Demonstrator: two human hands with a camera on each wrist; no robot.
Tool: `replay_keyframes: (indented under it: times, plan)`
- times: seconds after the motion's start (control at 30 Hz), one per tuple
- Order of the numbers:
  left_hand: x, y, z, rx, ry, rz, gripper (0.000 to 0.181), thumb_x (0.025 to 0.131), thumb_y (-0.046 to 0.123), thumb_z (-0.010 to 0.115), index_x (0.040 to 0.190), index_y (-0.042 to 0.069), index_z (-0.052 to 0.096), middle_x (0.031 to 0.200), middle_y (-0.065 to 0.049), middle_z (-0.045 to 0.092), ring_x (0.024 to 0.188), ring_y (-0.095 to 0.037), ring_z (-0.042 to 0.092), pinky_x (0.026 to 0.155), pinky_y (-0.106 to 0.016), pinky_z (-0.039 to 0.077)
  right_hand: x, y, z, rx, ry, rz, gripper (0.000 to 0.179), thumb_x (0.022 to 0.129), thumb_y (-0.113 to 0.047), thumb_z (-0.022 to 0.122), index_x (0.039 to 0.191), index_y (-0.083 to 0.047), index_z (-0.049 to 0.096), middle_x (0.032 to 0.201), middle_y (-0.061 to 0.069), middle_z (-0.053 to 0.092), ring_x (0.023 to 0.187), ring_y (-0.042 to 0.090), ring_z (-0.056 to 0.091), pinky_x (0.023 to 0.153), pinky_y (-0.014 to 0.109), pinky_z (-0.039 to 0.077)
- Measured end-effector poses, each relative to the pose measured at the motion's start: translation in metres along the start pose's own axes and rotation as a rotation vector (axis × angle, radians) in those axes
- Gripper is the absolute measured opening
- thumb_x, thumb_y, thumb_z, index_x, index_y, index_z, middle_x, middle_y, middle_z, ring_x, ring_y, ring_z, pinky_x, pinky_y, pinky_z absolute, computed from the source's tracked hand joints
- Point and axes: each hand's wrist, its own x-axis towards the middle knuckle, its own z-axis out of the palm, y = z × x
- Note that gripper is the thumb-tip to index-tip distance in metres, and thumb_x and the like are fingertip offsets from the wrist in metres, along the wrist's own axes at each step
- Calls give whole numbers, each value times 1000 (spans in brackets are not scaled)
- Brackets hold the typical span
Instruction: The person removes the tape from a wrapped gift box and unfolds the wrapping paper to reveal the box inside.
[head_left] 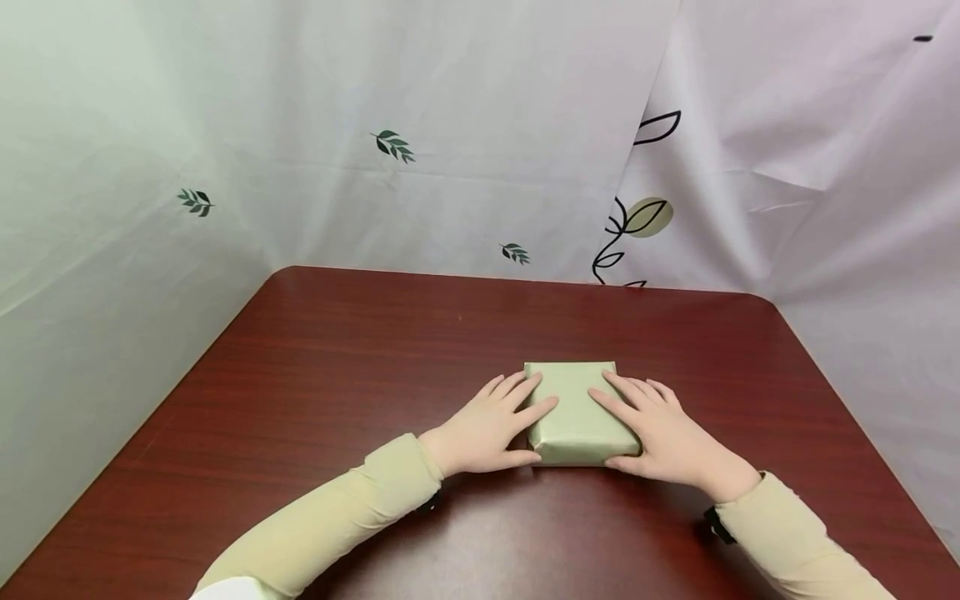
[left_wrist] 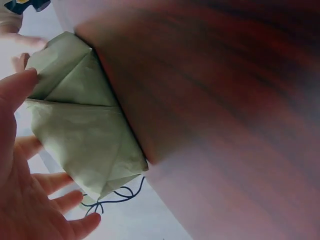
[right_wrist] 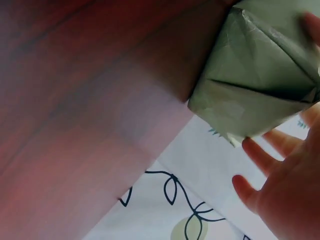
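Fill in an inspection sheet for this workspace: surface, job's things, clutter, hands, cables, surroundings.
Surface: reddish-brown table, wood-grained, with a glossy patch toward the person.
Job's things: one green wrapped package on the table, folded flaps showing at its sides.
Clutter: nothing seen.
Hands: left hand and right hand touch opposite sides of the package, fingers spread.
Cables: nothing seen.
Surroundings: pale sheeting behind and on both sides, with leaf prints.

underside of package hidden against table. head view: its side edges partly behind left hand and right hand. right wrist view crops package at top and right. each wrist view cuts off its own hand. dark object at right sleeve mostly hidden, can't tell what.
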Motion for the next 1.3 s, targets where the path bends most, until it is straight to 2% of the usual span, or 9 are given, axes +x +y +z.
replay_keyframes:
  times: [0.1, 0.17, 0.3, 0.47, 0.7, 0.97, 1.3]
  plan:
    - [-1, -2, 2, 4, 10, 36, 73, 89, 53, 57, 148, 20, 32, 154, -16, 26, 139, -29, 30, 112, -43, 28, 0, 3, 0, 34, -18, -33, 100, 53, -24, 90, 141, -11, 43, 146, 20, 35, 126, 34, 38, 96, 55, 28]
    - [-1, -3, 2, 6, 14, 50, 74, 87, 52, 60, 148, 18, 33, 153, -17, 26, 137, -29, 31, 112, -42, 29, 0, 4, -1, 57, -40, -43, 106, 48, -17, 91, 142, -10, 42, 147, 21, 33, 128, 35, 37, 97, 55, 28]
    - [-1, -3, 2, 14, 31, 67, 76, 86, 50, 64, 147, 17, 35, 152, -18, 28, 136, -30, 33, 111, -42, 30, 0, 5, -3, 73, -75, -49, 109, 46, -10, 90, 142, -9, 41, 147, 22, 31, 130, 36, 34, 97, 56, 29]
    - [0, -4, 3, 31, 77, 97, 76, 83, 49, 67, 144, 15, 39, 148, -20, 33, 134, -31, 36, 110, -41, 32, 0, 6, -3, 74, -78, -56, 108, 44, -7, 90, 141, -9, 43, 146, 23, 33, 129, 37, 36, 97, 56, 30]
    - [1, -5, 5, 74, 112, 140, 77, 80, 45, 72, 143, 15, 40, 144, -23, 37, 131, -33, 38, 108, -41, 34, -1, 10, -2, 50, -20, -102, 104, 43, -6, 90, 138, -8, 46, 144, 24, 36, 126, 37, 39, 94, 56, 32]
    - [4, -5, 7, 114, 124, 158, 77, 80, 44, 72, 144, 16, 39, 142, -22, 38, 128, -34, 40, 106, -40, 37, 1, 14, 4, 20, 75, -161, 86, 55, -5, 86, 133, -8, 50, 138, 25, 42, 122, 37, 43, 92, 56, 35]
    - [3, -6, 10, 154, 202, 208, 76, 76, 36, 77, 140, 12, 42, 138, -21, 43, 120, -36, 46, 98, -40, 44, 5, 15, 9, -32, 140, -237, 76, 59, -15, 87, 128, -10, 56, 131, 20, 49, 114, 36, 44, 89, 53, 36]
